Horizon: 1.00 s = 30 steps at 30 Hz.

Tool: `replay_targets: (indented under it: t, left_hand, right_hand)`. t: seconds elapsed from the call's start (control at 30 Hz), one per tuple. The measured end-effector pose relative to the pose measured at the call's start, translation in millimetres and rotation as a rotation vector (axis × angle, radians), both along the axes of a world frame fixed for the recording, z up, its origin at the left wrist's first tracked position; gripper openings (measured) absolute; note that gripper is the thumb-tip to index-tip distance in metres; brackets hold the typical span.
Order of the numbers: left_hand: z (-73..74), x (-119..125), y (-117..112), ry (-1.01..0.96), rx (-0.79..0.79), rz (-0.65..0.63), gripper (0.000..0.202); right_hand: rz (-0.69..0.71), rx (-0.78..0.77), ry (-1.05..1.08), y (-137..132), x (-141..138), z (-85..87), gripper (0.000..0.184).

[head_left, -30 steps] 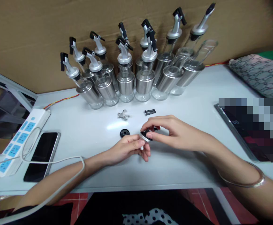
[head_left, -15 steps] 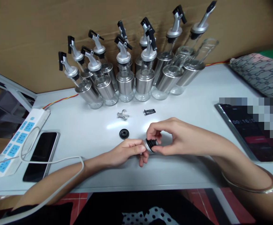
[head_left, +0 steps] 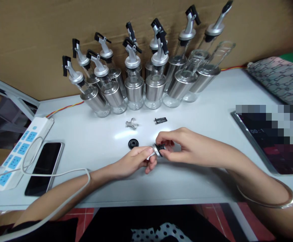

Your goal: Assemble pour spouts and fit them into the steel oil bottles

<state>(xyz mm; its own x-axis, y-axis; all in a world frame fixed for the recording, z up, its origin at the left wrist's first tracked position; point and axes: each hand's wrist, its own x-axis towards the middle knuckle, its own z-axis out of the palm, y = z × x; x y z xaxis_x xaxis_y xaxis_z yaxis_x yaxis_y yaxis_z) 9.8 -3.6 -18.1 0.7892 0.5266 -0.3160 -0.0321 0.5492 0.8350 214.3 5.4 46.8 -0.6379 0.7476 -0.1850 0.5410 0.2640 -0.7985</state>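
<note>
A silver bottle pourer [head_left: 157,150] with a black ribbed stopper end is held between both hands, lying on its side above the table. My left hand [head_left: 138,159] grips its silver spout, thumb on top. The fingers of my right hand [head_left: 173,146] are closed around the black stopper. To the left of it lies a round black plastic ring [head_left: 133,144]. Farther back are a small silver spout piece [head_left: 131,123] and a narrow black lever [head_left: 161,120], both flat on the table and apart from my hands.
Several glass bottles with steel sleeves [head_left: 134,90] stand along the cardboard at the back, most topped with pourers. A white power strip [head_left: 23,153] and a phone [head_left: 44,168] lie left, a cable crossing my left forearm. A tablet [head_left: 259,141] and patterned cloth [head_left: 280,77] are right.
Both hands have shifted slightly up and left with the pourer. The pourer has turned, so more of its silver spout shows by my left thumb. The loose parts stay put.
</note>
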Motion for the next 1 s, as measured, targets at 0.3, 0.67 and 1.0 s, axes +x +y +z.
replay_targets:
  t: [0.3,0.67,1.0]
  left_hand:
    - [5.0,0,-1,0.053,0.089,-0.027,0.052]
    - [13.6,-2,-1,0.015,-0.110,-0.114,0.048]
    - [10.5,-6,8,-0.131,-0.241,-0.145,0.044]
  right_hand:
    - [0.064,0.205,0.079,-3,-1,-4.1,0.007]
    - [0.140,0.324,0.119,-5,3,3.2,0.011]
    - [0.144,0.435,0.215,-2,1,-2.2,0.009]
